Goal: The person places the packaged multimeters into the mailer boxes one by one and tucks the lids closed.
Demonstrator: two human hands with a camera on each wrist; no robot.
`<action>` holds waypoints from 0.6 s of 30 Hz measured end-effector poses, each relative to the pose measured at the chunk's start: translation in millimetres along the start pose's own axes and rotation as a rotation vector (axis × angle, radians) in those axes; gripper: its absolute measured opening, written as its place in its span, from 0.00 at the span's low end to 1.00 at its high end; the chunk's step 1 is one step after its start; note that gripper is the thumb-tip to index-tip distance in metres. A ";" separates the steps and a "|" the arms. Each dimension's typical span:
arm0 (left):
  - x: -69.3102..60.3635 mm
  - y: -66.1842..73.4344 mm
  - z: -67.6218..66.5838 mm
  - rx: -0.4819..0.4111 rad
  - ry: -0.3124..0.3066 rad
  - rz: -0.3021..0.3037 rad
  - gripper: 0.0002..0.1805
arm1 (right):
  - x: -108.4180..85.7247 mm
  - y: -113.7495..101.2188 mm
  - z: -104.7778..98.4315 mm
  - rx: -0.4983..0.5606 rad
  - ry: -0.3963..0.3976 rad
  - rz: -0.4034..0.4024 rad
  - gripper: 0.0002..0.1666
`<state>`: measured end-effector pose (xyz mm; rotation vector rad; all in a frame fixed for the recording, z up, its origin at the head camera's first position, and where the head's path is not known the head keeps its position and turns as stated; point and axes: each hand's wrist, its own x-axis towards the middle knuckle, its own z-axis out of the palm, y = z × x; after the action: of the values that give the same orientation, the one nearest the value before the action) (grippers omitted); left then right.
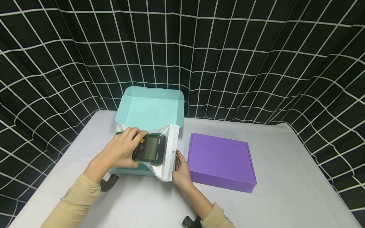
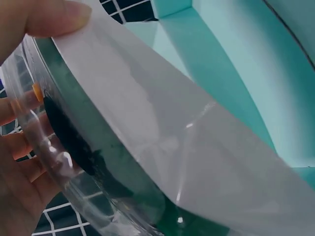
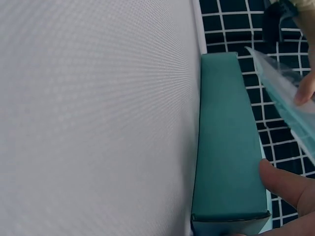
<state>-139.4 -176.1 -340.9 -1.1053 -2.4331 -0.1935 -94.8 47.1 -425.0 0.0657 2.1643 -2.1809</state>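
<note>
- Left hand (image 1: pixel 121 148): grasping a clear-fronted bag (image 1: pixel 171 155) with a black device (image 1: pixel 154 148) inside. Left wrist view: thumb on the bag's white back, fingers spread across the clear side.
- Device: screen and keys face up through the plastic; green shows along its edges. White strip at the bag's right end, small round hole in it.
- Bag position: held tilted above the open turquoise box (image 1: pixel 132 172), its white end reaching past the box's right side.
- Right hand (image 1: pixel 182 174): at the right end of the turquoise box. Right wrist view: thumb tip touching the box's edge; other fingers partly out of frame — cannot tell whether it grips or only rests there.
- Turquoise lid (image 1: pixel 155 112): raised, leaning back behind the box, side flaps visible.
- Purple box (image 1: pixel 222 158): closed, flat, just right of the right hand, set at a slight angle.
- Surface: white cloth (image 1: pixel 299 177), faint creases, soft shadows near the forearms.
- Room: black curtain (image 1: pixel 228 57) with a white grid, on the back and both sides — lines wavy where the fabric folds.
- Sleeves (image 1: pixel 81 196): tan, on both forearms.
</note>
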 end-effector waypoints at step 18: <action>24.1 -24.5 22.7 -0.097 -0.269 -0.131 0.53 | 1.4 1.6 2.7 -0.029 0.012 0.047 0.61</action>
<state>-179.3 -169.1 -348.3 -1.0723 -2.7653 -0.2182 -96.0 44.3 -426.7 0.1267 2.1767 -2.1289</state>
